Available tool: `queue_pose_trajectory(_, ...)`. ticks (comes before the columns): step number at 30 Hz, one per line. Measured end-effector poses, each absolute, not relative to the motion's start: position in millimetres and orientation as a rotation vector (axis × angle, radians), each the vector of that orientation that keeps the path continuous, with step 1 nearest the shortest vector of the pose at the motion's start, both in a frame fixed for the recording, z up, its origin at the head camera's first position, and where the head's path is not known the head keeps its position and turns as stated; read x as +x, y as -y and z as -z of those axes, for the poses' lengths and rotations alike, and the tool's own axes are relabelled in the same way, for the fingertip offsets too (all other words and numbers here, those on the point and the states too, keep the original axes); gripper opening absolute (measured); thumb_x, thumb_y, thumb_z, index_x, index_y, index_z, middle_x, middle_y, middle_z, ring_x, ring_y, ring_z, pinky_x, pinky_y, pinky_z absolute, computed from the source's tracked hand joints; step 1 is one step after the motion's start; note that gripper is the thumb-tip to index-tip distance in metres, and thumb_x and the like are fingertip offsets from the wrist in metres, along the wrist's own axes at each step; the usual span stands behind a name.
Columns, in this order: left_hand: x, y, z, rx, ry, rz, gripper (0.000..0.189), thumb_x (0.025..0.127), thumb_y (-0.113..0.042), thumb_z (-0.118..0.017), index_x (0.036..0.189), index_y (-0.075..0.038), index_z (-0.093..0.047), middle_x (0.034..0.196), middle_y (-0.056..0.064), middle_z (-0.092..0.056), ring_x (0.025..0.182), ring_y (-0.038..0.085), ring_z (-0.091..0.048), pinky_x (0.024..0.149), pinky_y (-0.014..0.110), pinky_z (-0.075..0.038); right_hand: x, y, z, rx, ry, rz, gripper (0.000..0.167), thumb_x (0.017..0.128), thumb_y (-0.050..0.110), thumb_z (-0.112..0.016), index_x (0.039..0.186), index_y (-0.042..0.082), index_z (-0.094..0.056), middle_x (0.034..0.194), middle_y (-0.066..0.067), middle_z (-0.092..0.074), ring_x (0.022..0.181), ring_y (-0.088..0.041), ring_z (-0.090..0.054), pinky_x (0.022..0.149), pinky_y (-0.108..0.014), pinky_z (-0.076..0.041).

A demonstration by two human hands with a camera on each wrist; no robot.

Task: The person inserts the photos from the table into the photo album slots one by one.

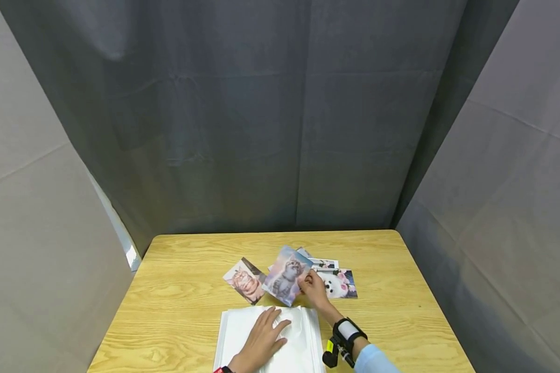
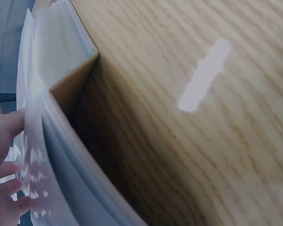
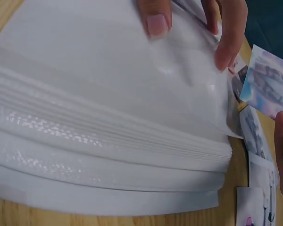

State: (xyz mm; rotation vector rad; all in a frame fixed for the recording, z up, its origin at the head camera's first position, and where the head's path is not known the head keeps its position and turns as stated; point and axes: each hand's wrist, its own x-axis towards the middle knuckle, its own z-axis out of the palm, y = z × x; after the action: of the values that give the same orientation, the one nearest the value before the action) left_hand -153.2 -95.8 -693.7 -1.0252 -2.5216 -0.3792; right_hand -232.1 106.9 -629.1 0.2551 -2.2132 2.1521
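My right hand (image 1: 313, 290) pinches the lower right edge of a photo card (image 1: 287, 275) showing a grey kitten on a pastel ground. It holds the card tilted above other cards at the top of an open album. My left hand (image 1: 260, 339) lies with fingers spread on the album's white page (image 1: 295, 331). In the right wrist view, the clear pocket sleeve (image 3: 188, 70) shows glare and wrinkles beneath the left fingers. The album's stacked page edges (image 3: 108, 141) fan out toward the near side there. The left wrist view shows the album cover (image 2: 89, 160) raised off the wood.
Left of the held card lies a card with a pinkish cat (image 1: 245, 282). On the right is a card with a white dog and pink flowers (image 1: 339, 284), overlapping other cards (image 1: 324, 263). Grey curtains (image 1: 238, 129) surround the wooden table (image 1: 177, 300).
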Motion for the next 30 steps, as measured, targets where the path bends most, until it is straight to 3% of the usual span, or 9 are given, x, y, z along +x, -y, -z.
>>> queue_pose_trajectory(4,-153,96,697,-1.015,2.503,0.401,0.051,0.079,-0.032,-0.080,0.124,-0.017,-0.063,0.128,0.019,-0.056,0.123,0.039,-0.051,0.102,0.051,-0.044,-229,-106,634,0.174,2.251,-2.135,0.015,0.095,-0.011,-0.053,0.100,-0.022,-0.043,0.072,-0.036,-0.050,0.063,-0.054,-0.060,0.066,-0.057,-0.056)
queue_pose_trajectory(9,-152,96,700,-1.017,2.468,0.427,0.050,0.078,-0.031,-0.081,0.122,-0.016,-0.064,0.127,0.020,-0.056,0.122,0.041,-0.051,0.100,0.050,-0.044,-225,-108,637,0.089,2.298,-2.171,0.017,0.095,-0.010,-0.053,0.106,-0.022,-0.046,0.076,-0.039,-0.052,0.072,-0.062,-0.058,0.067,-0.060,-0.055)
queue_pose_trajectory(12,-152,97,700,-1.010,2.455,0.442,0.049,0.078,-0.030,-0.081,0.122,-0.016,-0.064,0.126,0.020,-0.056,0.122,0.041,-0.050,0.100,0.051,-0.043,-227,-109,637,0.050,2.231,-2.205,0.019,0.095,-0.011,-0.052,0.107,-0.023,-0.043,0.071,-0.032,-0.051,0.063,-0.050,-0.063,0.064,-0.050,-0.058)
queue_pose_trajectory(15,-153,97,700,-1.003,2.448,0.450,0.049,0.077,-0.030,-0.081,0.121,-0.016,-0.064,0.126,0.019,-0.056,0.122,0.041,-0.050,0.100,0.052,-0.044,-231,-111,637,0.011,2.157,-2.236,0.020,0.096,-0.010,-0.052,0.102,-0.023,-0.038,0.067,-0.021,-0.048,0.055,-0.028,-0.063,0.061,-0.039,-0.059)
queue_pose_trajectory(18,-154,98,701,-1.002,2.452,0.443,0.049,0.078,-0.030,-0.082,0.122,-0.017,-0.064,0.127,0.019,-0.056,0.123,0.041,-0.050,0.100,0.052,-0.043,-236,-113,642,0.009,2.143,-2.268,0.020,0.095,-0.011,-0.052,0.098,-0.023,-0.036,0.065,-0.012,-0.044,0.053,-0.019,-0.061,0.065,-0.046,-0.059)
queue_pose_trajectory(22,-155,98,701,-1.004,2.469,0.442,0.047,0.079,-0.031,-0.081,0.121,-0.017,-0.064,0.128,0.019,-0.055,0.124,0.041,-0.050,0.100,0.051,-0.044,-240,-116,659,0.019,2.221,-2.290,0.015,0.095,-0.011,-0.053,0.100,-0.019,-0.042,0.065,-0.006,-0.044,0.057,-0.031,-0.065,0.068,-0.057,-0.057)
queue_pose_trajectory(27,-154,99,700,-1.014,2.490,0.467,0.045,0.082,-0.030,-0.080,0.121,-0.015,-0.065,0.133,0.022,-0.054,0.128,0.042,-0.048,0.100,0.054,-0.043,-241,-119,672,0.068,2.326,-2.202,0.018,0.097,-0.006,-0.055,0.106,-0.016,-0.043,0.068,-0.005,-0.044,0.062,-0.046,-0.064,0.058,-0.045,-0.059)
queue_pose_trajectory(30,-153,99,699,-1.024,2.511,0.482,0.043,0.083,-0.028,-0.078,0.121,-0.014,-0.065,0.136,0.023,-0.053,0.129,0.042,-0.047,0.100,0.058,-0.043,-240,-122,673,0.134,2.353,-2.122,0.035,0.097,-0.006,-0.054,0.127,-0.014,-0.037,0.067,-0.013,-0.046,0.061,-0.050,-0.060,0.052,-0.045,-0.056)
